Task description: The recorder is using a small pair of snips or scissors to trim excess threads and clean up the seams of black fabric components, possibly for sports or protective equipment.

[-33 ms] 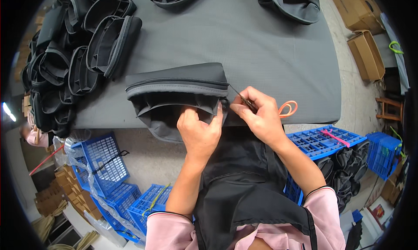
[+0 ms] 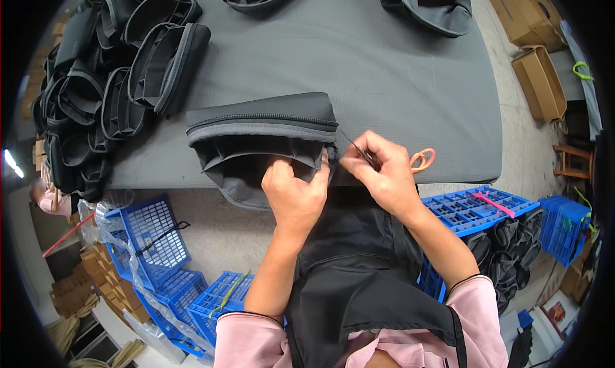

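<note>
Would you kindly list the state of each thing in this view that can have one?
Dark bag: on its side at the table edge, mouth open toward the person.
Left hand: gripping the bag's rim.
Right hand: closed on small snips.
Pile of bags: stacked, open.
Cardboard box: open.

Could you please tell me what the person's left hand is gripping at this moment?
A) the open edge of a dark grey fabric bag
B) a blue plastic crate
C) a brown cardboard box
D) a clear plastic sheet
A: the left hand pinches the open edge of the dark grey fabric bag at the near edge of the grey table.
</note>
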`<act>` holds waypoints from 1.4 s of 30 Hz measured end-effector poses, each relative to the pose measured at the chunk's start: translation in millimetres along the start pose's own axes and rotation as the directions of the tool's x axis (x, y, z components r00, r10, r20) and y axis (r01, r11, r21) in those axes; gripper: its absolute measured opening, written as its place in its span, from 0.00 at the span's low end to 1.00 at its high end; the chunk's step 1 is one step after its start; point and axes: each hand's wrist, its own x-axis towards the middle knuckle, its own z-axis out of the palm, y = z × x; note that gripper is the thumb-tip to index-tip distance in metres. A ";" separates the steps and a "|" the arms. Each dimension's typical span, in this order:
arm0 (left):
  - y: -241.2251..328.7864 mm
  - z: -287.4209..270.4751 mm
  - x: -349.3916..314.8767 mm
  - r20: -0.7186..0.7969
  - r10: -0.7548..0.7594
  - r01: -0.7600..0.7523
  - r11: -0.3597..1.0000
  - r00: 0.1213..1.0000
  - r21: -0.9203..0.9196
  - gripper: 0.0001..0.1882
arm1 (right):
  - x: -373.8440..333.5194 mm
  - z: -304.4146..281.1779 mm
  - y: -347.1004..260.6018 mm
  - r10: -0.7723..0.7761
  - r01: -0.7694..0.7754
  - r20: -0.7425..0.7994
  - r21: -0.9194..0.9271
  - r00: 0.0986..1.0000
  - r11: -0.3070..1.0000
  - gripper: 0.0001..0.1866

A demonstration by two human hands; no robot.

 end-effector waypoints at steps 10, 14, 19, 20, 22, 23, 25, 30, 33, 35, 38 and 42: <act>-1.7 -1.5 2.5 0.042 -0.147 0.149 0.987 0.988 -0.054 0.12 | -30.6 -26.2 -11.8 -0.369 0.419 0.205 -0.554 0.906 0.720 0.11; -1.8 -0.9 2.9 0.008 -0.109 0.110 0.990 0.994 -0.087 0.12 | -25.2 -15.0 -13.5 -0.398 0.326 -0.020 -0.535 0.917 0.780 0.12; 1.7 -0.1 2.3 -0.005 -0.133 0.132 0.985 0.991 -0.115 0.13 | -13.9 -17.9 -1.5 -0.453 0.377 0.015 -0.580 0.891 0.722 0.12; 1.2 0.4 1.9 -0.007 -0.131 0.130 0.985 0.991 -0.111 0.13 | -12.8 -16.9 -1.5 -0.467 0.405 0.033 -0.557 0.883 0.725 0.12; 0.2 0.3 1.5 -0.009 -0.130 0.128 0.986 0.992 -0.107 0.13 | -11.0 -14.3 -2.0 -0.482 0.432 0.051 -0.533 0.874 0.727 0.12; -0.1 -0.4 1.1 -0.003 -0.116 0.116 0.989 0.993 -0.089 0.13 | -10.2 -12.7 -2.5 -0.497 0.441 0.060 -0.562 0.865 0.700 0.12; -0.4 -1.1 0.7 0.004 -0.105 0.105 0.992 0.995 -0.070 0.13 | -9.1 -10.1 -4.2 -0.511 0.448 0.070 -0.590 0.857 0.672 0.12; -1.6 1.0 1.9 0.001 -0.068 0.068 0.996 0.998 -0.059 0.13 | -10.8 -5.9 -5.5 -0.544 0.449 0.111 -0.711 0.832 0.541 0.12; 1.9 -1.8 1.0 -0.002 -0.082 0.082 0.994 0.997 -0.078 0.13 | -13.0 -4.8 -5.5 -0.528 0.437 0.062 -0.647 0.847 0.625 0.12; 1.0 -0.3 2.8 -0.004 -0.077 0.076 0.994 0.997 -0.084 0.13 | -11.5 -5.4 -0.5 -0.539 0.434 0.037 -0.641 0.841 0.633 0.13; -0.9 0.2 2.1 -0.001 -0.084 0.084 0.994 0.996 -0.073 0.13 | -11.2 -5.4 -1.6 -0.551 0.432 0.035 -0.662 0.834 0.612 0.13; 1.9 -2.6 0.6 0.066 -0.144 0.147 0.988 0.987 -0.050 0.11 | -12.6 -5.7 -7.9 -0.553 0.426 0.095 -0.748 0.828 0.509 0.14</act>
